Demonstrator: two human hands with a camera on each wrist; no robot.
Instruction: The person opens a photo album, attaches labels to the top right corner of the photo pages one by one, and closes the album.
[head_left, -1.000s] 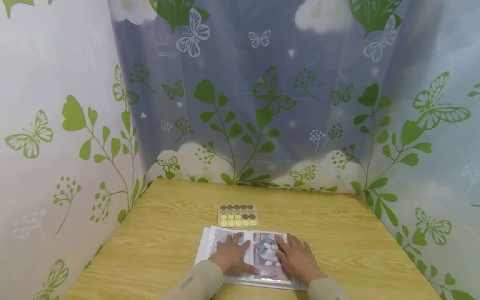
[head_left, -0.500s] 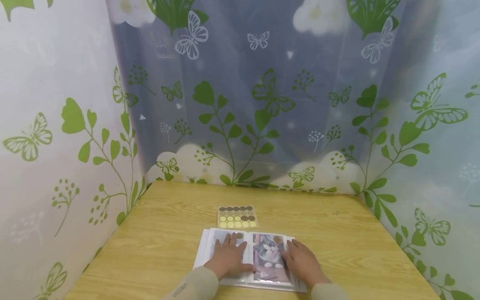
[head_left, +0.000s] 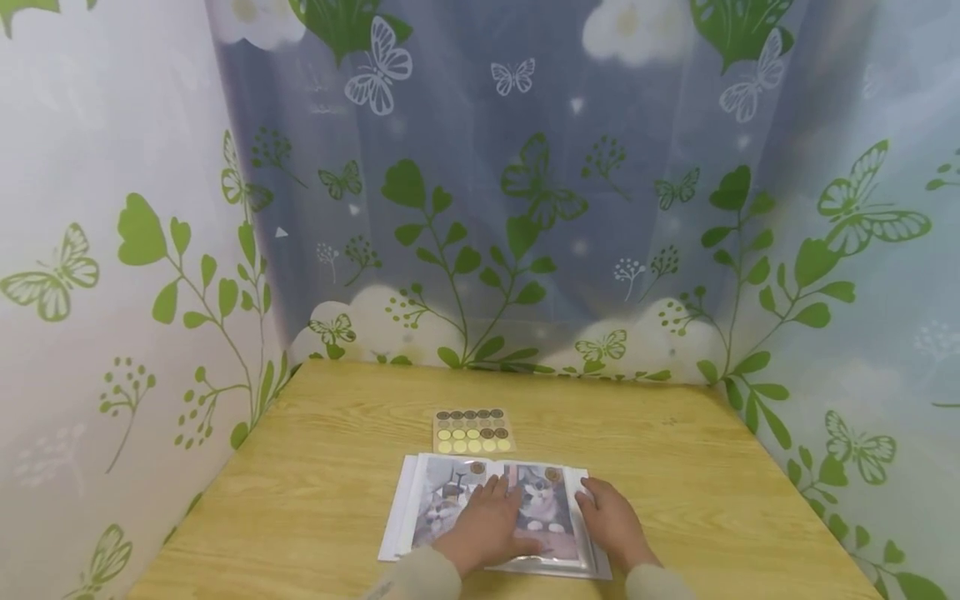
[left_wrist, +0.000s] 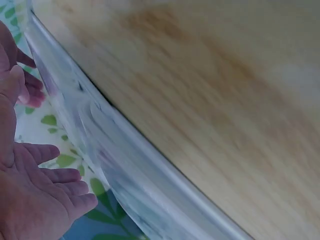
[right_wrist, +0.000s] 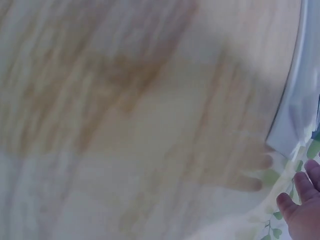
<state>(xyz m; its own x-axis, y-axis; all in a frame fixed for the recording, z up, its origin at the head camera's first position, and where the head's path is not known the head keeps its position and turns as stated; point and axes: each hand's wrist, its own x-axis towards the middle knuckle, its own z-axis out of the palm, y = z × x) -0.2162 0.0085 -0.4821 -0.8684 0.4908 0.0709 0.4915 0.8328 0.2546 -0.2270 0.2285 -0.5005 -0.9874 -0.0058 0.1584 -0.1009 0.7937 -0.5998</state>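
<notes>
The photo album (head_left: 491, 512) lies open at the table's (head_left: 675, 467) six o'clock edge, cat pictures showing. The left hand (head_left: 487, 529) lies flat across the middle fold, fingers straight, seemingly pinning the pages down. The right hand (head_left: 613, 523) rests, fingers relaxed, on the three o'clock edge. At twelve o'clock waits a sticker sheet (head_left: 472, 430), within reach.

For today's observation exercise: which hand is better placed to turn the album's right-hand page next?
Probably the right hand: it rests at the photo album's right edge, while the left hand lies flat across the middle.
</notes>
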